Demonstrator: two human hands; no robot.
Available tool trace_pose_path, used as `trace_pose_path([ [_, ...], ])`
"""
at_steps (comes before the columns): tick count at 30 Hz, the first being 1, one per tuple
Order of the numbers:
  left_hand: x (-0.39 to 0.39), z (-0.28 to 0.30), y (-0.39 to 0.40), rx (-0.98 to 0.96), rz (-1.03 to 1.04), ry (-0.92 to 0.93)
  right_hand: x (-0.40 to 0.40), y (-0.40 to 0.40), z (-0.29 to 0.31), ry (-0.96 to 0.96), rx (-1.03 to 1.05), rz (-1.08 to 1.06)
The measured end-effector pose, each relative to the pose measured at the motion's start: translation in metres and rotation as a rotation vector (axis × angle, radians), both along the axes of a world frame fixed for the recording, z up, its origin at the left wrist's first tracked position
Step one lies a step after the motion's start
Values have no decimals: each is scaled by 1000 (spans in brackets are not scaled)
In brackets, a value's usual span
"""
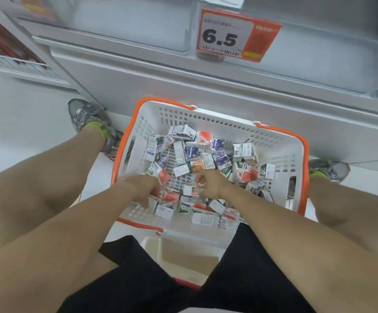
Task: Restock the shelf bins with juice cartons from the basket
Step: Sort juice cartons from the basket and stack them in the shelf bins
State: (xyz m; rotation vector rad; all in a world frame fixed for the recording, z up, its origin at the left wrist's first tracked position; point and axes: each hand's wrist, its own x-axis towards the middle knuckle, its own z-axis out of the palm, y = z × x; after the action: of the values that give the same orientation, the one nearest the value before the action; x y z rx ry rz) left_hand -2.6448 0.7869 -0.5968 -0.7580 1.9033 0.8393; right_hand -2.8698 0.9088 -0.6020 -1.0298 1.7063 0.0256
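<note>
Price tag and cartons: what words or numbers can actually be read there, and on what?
"6.5": large black digits on the white panel of the orange price tag on the shelf edge.
Small print and barcode on that tag: too blurred to read.
Cartons in the basket: printing, logos and barcodes show, but all too small or blurred to read with confidence.

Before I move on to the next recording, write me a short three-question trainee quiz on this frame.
1. True or false: both hands are down inside the white basket with orange handles.
2. Which number shows on the orange price tag on the shelf? A) 4.5 B) 6.5 C) 9.0
3. Fill in: the basket stands on the floor between the person's two ____.

Key:
1. True: the left hand and right hand both reach among the juice cartons.
2. B
3. Feet, in grey shoes.
</note>
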Motion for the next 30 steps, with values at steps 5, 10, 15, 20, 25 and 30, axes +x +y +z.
trace_pose_path([
  [5,5,-2,-13,8,68,49,1,-4,-21,131,68,235],
  [10,5,-8,-16,61,97,65,3,-6,-25,157,83,308],
  [15,-3,7,-19,77,244,82,-8,-10,-12,57,107,123],
  [20,-27,44,-24,255,595,146,-40,-23,43,21,157,63],
  [25,-55,103,-24,673,973,411,-87,-43,153,7,60,26],
  [30,-90,178,-16,807,1217,611,-135,-25,244,-160,-77,-125],
])
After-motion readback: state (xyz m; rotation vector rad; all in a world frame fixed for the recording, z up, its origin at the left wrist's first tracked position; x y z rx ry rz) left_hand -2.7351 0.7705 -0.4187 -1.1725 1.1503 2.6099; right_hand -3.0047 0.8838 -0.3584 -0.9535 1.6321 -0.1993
